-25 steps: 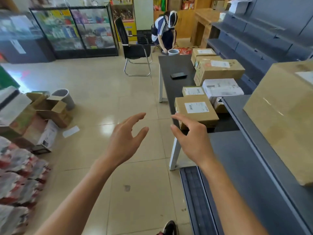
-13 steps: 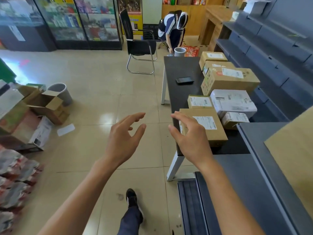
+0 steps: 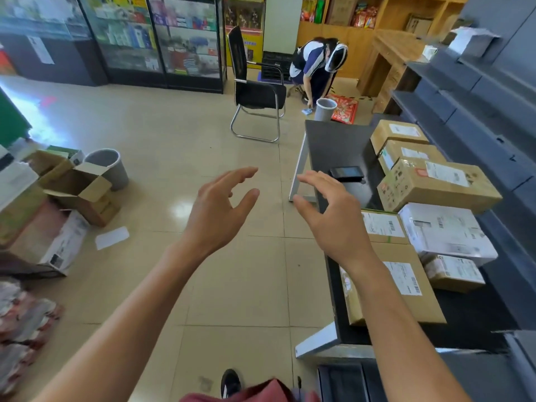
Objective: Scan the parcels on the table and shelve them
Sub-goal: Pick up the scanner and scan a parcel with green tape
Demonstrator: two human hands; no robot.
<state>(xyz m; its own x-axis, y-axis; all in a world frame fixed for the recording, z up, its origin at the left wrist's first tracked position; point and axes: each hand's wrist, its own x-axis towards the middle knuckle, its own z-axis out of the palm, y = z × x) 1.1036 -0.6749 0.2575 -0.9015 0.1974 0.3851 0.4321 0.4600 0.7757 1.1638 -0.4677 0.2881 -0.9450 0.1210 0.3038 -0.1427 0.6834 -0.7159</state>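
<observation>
Reaching toward the table (image 3: 333,146) with both hands empty. Left hand (image 3: 216,211) is spread wide over the floor, left of the table; right hand (image 3: 333,219) is wide too, fingers loosely bent, hovering over the table's left edge, touching nothing.

Parcels all sit on the table, along its right side, against the shelf (image 3: 470,111). Nearest parcel (image 3: 406,285) is at the table's near end, label up, partly under the right forearm. Two small parcels just beyond it, then a white one (image 3: 446,230), then a big brown one (image 3: 438,184), two more at the far end. Dark handheld, likely the scanner (image 3: 346,173), lies flat mid-table, left of the big brown one, just past the right fingertips.

Likely step: pick up scanner first. Suggest:
- right hand takes it, grip from the sides so the face stays clear
- left hand steadies the nearest parcel, label kept up
- start with nearest parcel; barcode is already exposed
- lift with both hands from the short ends, since it overhangs little and looks bulky

Risk: knocking the scanner off the left edge.
</observation>
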